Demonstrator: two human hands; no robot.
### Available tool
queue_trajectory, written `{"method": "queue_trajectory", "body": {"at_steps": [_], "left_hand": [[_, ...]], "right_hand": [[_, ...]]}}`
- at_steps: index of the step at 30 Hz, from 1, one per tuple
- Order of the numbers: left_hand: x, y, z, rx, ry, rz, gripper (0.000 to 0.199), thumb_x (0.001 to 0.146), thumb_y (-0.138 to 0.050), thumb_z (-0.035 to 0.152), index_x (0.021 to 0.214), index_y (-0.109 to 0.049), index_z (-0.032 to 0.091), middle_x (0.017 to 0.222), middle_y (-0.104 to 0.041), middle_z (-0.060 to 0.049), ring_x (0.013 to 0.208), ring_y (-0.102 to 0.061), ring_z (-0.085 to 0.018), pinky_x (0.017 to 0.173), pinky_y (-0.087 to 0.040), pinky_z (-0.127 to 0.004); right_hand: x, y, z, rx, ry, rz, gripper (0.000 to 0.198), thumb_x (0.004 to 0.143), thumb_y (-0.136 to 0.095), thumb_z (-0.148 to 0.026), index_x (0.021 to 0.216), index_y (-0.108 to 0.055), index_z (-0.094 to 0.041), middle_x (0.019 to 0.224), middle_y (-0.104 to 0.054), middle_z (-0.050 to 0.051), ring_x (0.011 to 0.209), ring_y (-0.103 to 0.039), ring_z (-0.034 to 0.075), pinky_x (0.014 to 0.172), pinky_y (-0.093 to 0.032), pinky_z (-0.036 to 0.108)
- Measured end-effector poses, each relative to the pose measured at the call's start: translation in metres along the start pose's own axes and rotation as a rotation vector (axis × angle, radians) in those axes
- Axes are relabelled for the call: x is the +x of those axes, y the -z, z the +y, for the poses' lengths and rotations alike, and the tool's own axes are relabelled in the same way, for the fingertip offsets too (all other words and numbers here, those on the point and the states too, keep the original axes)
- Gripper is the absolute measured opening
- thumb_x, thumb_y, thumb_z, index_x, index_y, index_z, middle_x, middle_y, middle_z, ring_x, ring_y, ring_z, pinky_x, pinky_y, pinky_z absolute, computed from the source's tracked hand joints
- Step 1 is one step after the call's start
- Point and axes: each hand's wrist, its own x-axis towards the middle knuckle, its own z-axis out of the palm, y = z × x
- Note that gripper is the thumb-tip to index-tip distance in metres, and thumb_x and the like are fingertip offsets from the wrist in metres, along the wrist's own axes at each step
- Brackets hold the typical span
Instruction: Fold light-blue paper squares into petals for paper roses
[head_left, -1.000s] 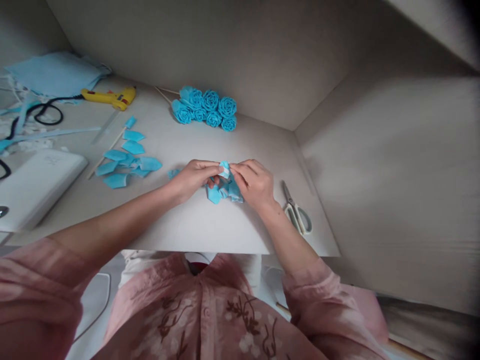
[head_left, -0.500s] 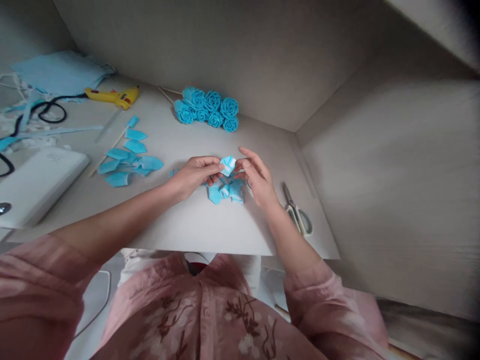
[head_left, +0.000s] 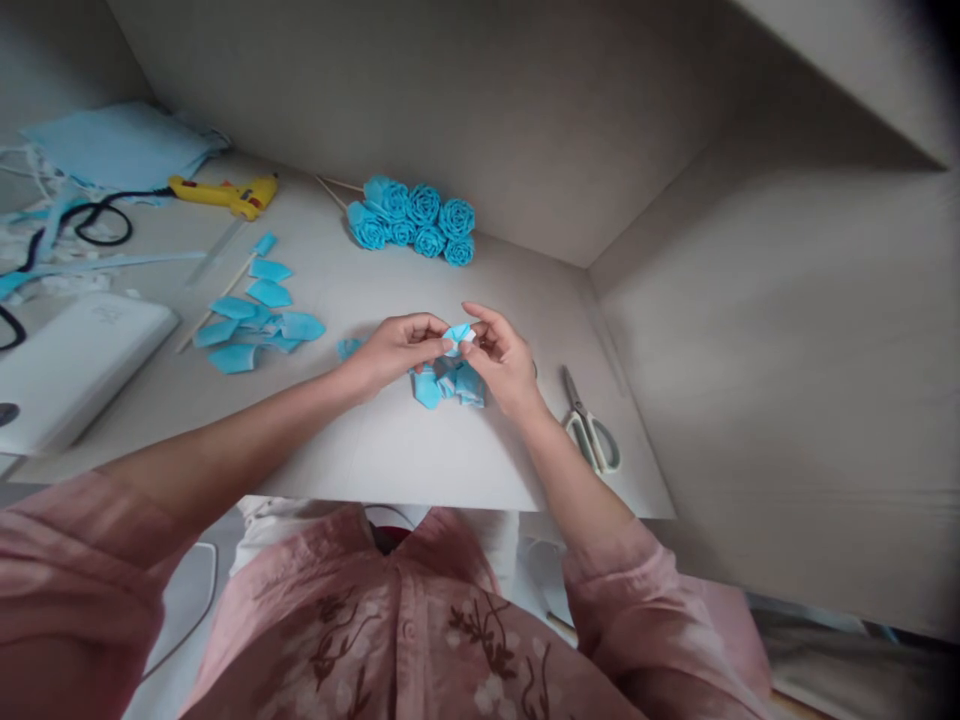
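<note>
Between my two hands is a small blue petal piece (head_left: 458,338) with white patches on it. The fingers and thumb of my left hand (head_left: 401,352) pinch its left side. On its right side, the thumb of my right hand (head_left: 501,362) presses against it while the index finger sticks up. Just below, a little heap of similar blue pieces (head_left: 429,389) lies on the table, partly covered by my hands. More blue petals (head_left: 255,318) are spread to the left, beside a thin wooden stick (head_left: 214,305).
Scissors (head_left: 590,425) lie to the right of my right forearm. Blue fabric roses (head_left: 420,215) on sticks rest against the back panel. A yellow glue gun (head_left: 229,194), a white box-shaped device (head_left: 86,365) and a pile of blue sheets (head_left: 120,145) occupy the left.
My right hand has moved left onto the blue petal piece, its thumb now pressing it. My left hand has kept its pinch on the piece.
</note>
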Motion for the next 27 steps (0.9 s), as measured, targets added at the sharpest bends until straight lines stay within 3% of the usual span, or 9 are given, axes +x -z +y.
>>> {"method": "queue_trajectory", "body": {"at_steps": [6,11,13,16,19,23,24,27], "left_hand": [[0.002,0.005,-0.001,0.032,-0.041,0.062,0.017,0.073,-0.069,0.031,0.077,-0.062,0.016,0.06,-0.055,0.003,0.053,-0.048,-0.008,0.052,-0.038,-0.022],[0.002,0.007,0.0,0.036,-0.057,0.078,0.023,0.072,-0.072,0.036,0.078,-0.061,0.016,0.061,-0.055,0.002,0.054,-0.048,-0.009,0.052,-0.039,-0.022],[0.002,0.007,0.0,0.029,-0.062,0.082,0.025,0.072,-0.072,0.038,0.077,-0.06,0.017,0.061,-0.055,0.003,0.053,-0.048,-0.008,0.052,-0.038,-0.021],[0.004,0.008,-0.001,0.017,-0.085,0.107,0.029,0.071,-0.072,0.042,0.073,-0.057,0.017,0.062,-0.058,0.002,0.052,-0.048,-0.008,0.051,-0.037,-0.021],[0.009,0.013,-0.004,0.035,-0.161,0.157,0.029,0.071,-0.072,0.042,0.072,-0.057,0.017,0.064,-0.061,0.001,0.053,-0.049,-0.008,0.052,-0.039,-0.021],[0.016,0.019,-0.009,0.081,-0.226,0.198,0.023,0.073,-0.069,0.038,0.07,-0.059,0.017,0.061,-0.059,0.002,0.052,-0.048,-0.008,0.05,-0.037,-0.02],[0.017,0.019,-0.01,0.092,-0.23,0.201,0.022,0.073,-0.068,0.037,0.07,-0.059,0.017,0.061,-0.058,0.002,0.052,-0.048,-0.008,0.049,-0.037,-0.02],[0.018,0.019,-0.013,0.12,-0.248,0.192,0.02,0.074,-0.065,0.036,0.068,-0.059,0.017,0.06,-0.058,0.002,0.051,-0.046,-0.008,0.049,-0.036,-0.02]], "right_hand": [[0.001,0.0,-0.001,0.058,-0.003,-0.006,0.053,0.086,-0.063,-0.055,0.131,-0.057,-0.026,0.086,-0.062,0.0,0.077,-0.06,0.013,0.072,-0.054,0.028],[0.002,0.005,0.006,0.022,-0.013,0.108,0.048,0.09,-0.056,-0.057,0.126,-0.061,-0.024,0.089,-0.067,0.002,0.082,-0.064,0.015,0.073,-0.055,0.028],[0.004,0.009,0.013,-0.092,0.036,0.182,0.043,0.094,-0.053,-0.054,0.122,-0.064,-0.023,0.087,-0.069,0.003,0.079,-0.065,0.015,0.072,-0.054,0.029],[0.01,0.017,0.018,-0.391,0.234,0.281,0.035,0.099,-0.046,-0.045,0.111,-0.069,-0.021,0.083,-0.071,0.004,0.08,-0.065,0.017,0.08,-0.052,0.033],[0.006,0.022,0.006,-0.677,0.413,0.254,0.033,0.101,-0.041,-0.036,0.105,-0.071,-0.021,0.084,-0.072,0.006,0.084,-0.065,0.02,0.083,-0.05,0.035],[-0.041,0.027,-0.02,-0.882,0.458,0.15,0.028,0.1,-0.045,-0.028,0.106,-0.071,-0.022,0.093,-0.074,0.008,0.089,-0.064,0.021,0.082,-0.049,0.035],[-0.061,0.031,-0.023,-0.904,0.438,0.18,0.027,0.099,-0.046,-0.026,0.108,-0.071,-0.022,0.097,-0.074,0.008,0.092,-0.064,0.021,0.085,-0.049,0.036],[-0.12,0.05,-0.014,-0.994,0.252,0.484,0.028,0.097,-0.046,-0.023,0.108,-0.071,-0.018,0.099,-0.074,0.011,0.095,-0.064,0.023,0.088,-0.049,0.039]]}}
